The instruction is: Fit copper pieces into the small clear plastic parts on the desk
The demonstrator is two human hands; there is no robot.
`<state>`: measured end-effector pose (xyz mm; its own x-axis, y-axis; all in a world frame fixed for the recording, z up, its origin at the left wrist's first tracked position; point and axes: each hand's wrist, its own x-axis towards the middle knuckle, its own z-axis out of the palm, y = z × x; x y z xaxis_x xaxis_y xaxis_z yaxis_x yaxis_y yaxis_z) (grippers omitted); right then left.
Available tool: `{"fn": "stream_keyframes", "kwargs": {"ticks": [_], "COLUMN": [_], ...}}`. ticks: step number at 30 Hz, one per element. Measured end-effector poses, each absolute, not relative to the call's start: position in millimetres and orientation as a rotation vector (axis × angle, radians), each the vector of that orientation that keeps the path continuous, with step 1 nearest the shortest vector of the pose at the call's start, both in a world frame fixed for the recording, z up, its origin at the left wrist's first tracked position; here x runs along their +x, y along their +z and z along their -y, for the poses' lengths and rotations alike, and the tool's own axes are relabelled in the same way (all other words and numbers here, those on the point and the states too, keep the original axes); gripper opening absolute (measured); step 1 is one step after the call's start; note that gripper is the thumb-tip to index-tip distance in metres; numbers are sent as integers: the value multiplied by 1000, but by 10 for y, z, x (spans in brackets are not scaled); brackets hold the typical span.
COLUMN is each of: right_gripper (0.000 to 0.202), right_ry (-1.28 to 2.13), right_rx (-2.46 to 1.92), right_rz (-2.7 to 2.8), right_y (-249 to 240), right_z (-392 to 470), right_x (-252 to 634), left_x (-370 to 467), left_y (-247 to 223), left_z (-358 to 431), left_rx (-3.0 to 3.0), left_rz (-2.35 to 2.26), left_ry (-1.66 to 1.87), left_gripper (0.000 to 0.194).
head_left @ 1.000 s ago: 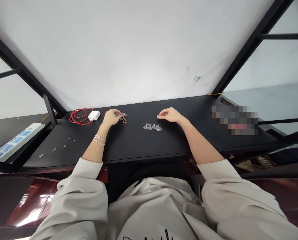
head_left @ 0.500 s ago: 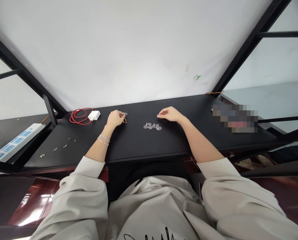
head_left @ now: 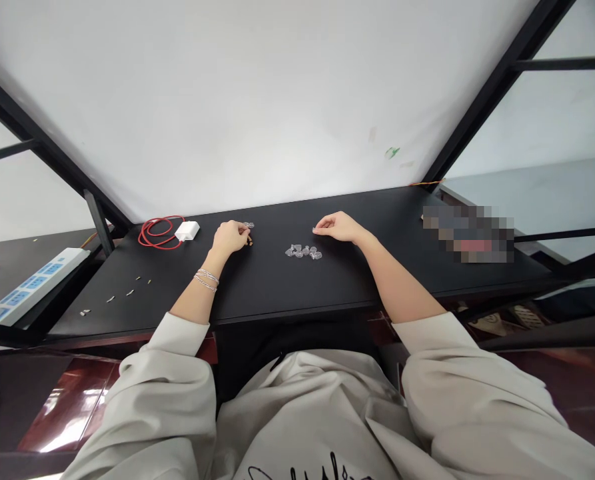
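My left hand [head_left: 230, 236] is closed in a pinch over the black tabletop, its fingertips beside small clear pieces [head_left: 248, 225]. Small brownish-yellow bits [head_left: 250, 241] show just below those fingertips, partly covered. Whatever the left fingers pinch is too small and hidden to name. On the right, my right hand [head_left: 338, 227] is also pinched, thumb and forefinger together; a tiny pale spot shows at the tips, but I cannot make out what it is. Between the hands, nearer to me, lies a loose cluster of clear, roundish plastic pieces [head_left: 304, 251].
A white charger [head_left: 186, 231] with a coiled red cable [head_left: 150, 235] lies at the left back. Several small pale scraps [head_left: 130, 292] are scattered at the left front. A power strip [head_left: 40, 283] sits further left. A pixelated object [head_left: 470, 235] lies at the right.
My left fingers have shifted very slightly, and more of the clear pieces shows beyond their tips. My right hand stays almost still, pinched. The clear cluster is unchanged.
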<state>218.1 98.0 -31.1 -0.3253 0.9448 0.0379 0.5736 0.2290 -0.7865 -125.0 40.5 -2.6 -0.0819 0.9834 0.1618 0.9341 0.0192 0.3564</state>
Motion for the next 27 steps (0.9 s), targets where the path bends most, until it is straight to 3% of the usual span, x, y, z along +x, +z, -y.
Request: {"fn": "stream_keyframes", "kwargs": {"ticks": [27], "right_gripper": [21], "right_ry": [920], "right_rx": [-1396], "right_rz": [1985], "right_y": [-326], "right_z": [-1000], "right_x": [2169], "left_x": [-1305], "left_y": [-75], "left_z": [-434], "left_rx": [2037], "left_rz": [-2121], "left_ry": [598], "left_gripper": [26]}}
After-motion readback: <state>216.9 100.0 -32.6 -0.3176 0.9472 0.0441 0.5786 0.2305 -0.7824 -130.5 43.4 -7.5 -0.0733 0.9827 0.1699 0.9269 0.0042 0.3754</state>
